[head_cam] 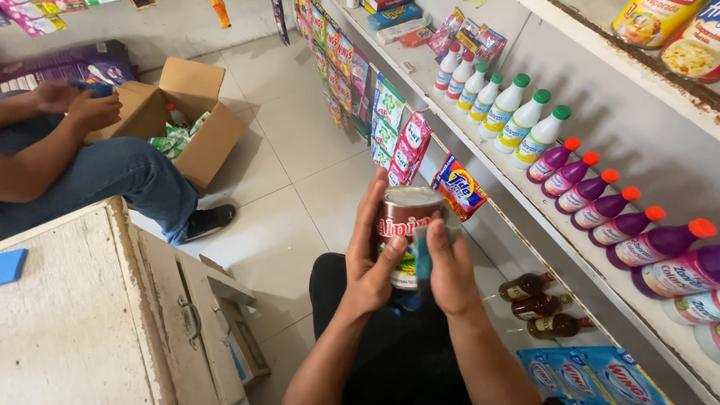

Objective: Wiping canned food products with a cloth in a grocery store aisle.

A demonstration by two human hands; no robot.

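Note:
I hold a red-labelled metal can upright in front of me. My left hand wraps its left side, thumb across the label. My right hand presses a small blue-green cloth against the can's right side. My dark trouser leg lies below both hands.
A white shelf on the right carries rows of white, green-capped and purple, orange-capped bottles. Sachet strips hang from its edge; brown bottles and blue packs lie below. Another person sits at left beside an open cardboard box. A worn wooden cabinet stands front left.

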